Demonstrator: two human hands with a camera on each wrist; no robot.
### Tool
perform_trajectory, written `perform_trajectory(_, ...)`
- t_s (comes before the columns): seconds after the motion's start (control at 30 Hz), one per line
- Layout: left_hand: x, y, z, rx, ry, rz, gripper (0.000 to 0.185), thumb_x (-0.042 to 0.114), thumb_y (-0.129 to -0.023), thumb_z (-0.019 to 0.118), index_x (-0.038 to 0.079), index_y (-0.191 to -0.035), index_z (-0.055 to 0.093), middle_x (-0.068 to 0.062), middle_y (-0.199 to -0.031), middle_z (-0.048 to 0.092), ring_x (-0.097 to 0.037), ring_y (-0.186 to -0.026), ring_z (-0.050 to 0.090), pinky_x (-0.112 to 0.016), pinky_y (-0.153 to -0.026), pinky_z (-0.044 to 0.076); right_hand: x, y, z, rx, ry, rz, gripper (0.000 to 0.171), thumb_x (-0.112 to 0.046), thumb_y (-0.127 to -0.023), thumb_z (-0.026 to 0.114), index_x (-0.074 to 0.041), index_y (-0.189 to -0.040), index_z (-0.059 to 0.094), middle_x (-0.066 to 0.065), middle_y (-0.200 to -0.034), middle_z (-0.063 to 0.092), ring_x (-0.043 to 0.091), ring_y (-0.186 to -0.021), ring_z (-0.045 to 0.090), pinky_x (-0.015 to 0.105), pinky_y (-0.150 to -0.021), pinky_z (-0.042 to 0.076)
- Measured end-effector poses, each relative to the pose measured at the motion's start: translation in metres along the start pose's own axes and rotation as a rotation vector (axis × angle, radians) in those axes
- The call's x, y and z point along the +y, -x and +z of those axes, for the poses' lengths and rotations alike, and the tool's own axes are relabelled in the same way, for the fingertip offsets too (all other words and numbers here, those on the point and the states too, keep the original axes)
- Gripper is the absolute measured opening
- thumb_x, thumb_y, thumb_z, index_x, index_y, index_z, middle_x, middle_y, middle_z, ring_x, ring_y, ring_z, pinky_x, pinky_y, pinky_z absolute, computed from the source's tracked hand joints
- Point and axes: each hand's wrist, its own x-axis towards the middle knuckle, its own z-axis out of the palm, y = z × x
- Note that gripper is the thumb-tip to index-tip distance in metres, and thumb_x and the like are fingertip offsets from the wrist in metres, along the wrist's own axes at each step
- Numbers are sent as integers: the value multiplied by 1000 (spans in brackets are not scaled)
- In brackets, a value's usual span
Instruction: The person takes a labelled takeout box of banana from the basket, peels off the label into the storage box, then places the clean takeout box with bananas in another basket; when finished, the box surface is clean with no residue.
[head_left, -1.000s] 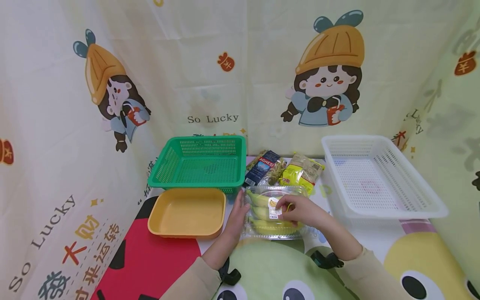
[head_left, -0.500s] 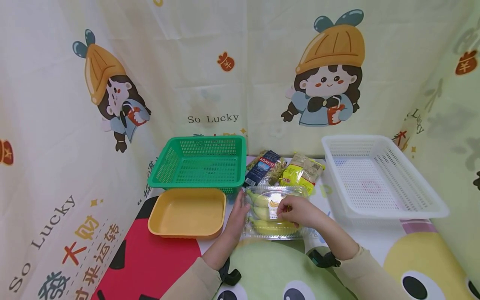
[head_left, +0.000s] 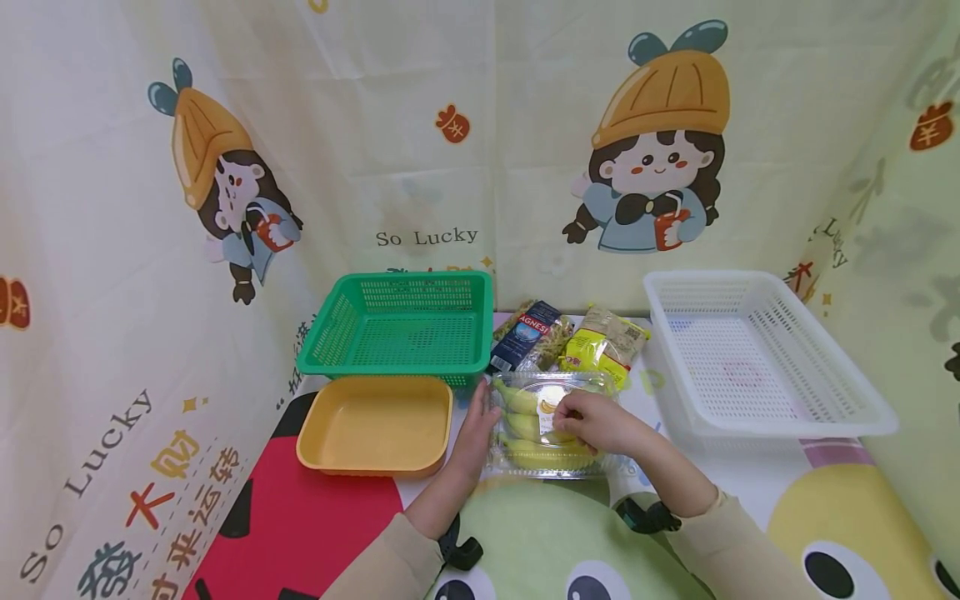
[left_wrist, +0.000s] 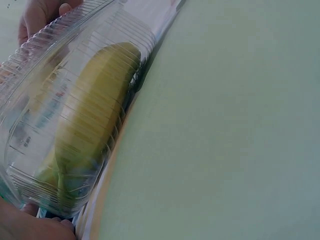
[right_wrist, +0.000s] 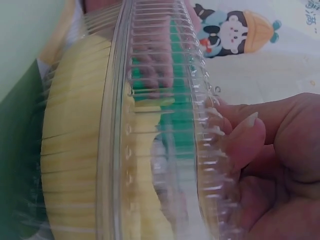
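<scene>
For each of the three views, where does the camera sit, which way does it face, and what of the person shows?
Head: above, facing forward and down at the table; both forearms, left hand, right hand.
Left wrist: low by the table, facing along the clear banana box; fingertips at two corners.
Right wrist: against the box lid, facing the green basket; thumb and palm.
All three views share the banana box.
</scene>
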Motion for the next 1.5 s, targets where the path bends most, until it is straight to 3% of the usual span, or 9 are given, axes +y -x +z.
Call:
perform_trajectory(0.33, -3, -2, -1, 4, -6, -3, 65, 25, -105, 39, 25, -160, 5, -2, -168, 4, -25, -155, 1, -50, -125, 8, 0, 1, -5, -10, -188, 103, 16, -19, -103, 52, -5, -100, 57, 10, -71, 57, 19, -57, 55, 35, -53, 54)
perform_trajectory(0.6, -5, -3, -2, 12, -11, -18, 65, 25, -105, 40, 27, -160, 7, -1, -168, 5, -23, -155, 1, -48, -125, 8, -2, 3, -10, -8, -329, 82, 20, -18, -103, 51, 2, -105, 53, 17, -79, 63, 25, -63, 66, 41, -62, 60)
perform_trajectory(0.73, -5, -4, -3, 11, -16, -13, 65, 25, -105, 40, 26, -160, 7, -2, -168, 6, -24, -155, 2, -48, -125, 9, -1, 2, -10, 3, -377, 56, 19, -15, -103, 50, 4, -104, 52, 22, -88, 67, 30, -74, 71, 44, -71, 61)
perform_trajectory(1.03, -5, -3, -3, 12, -30, -10, 65, 27, -105, 41, 25, -160, 7, -2, -168, 8, -24, -155, 3, -49, -125, 9, -2, -1, -11, 22, -422, -26, 19, -9, -103, 48, 10, -106, 53, 27, -106, 63, 32, -94, 70, 43, -86, 59)
perform_trajectory(1.5, -5, -4, -3, 5, -31, -11, 66, 28, -104, 41, 26, -160, 7, -4, -168, 9, -26, -155, 2, -51, -124, 9, -8, -3, -14, 40, -448, 39, 19, -11, -104, 48, 7, -107, 50, 28, -113, 59, 35, -98, 70, 46, -87, 59)
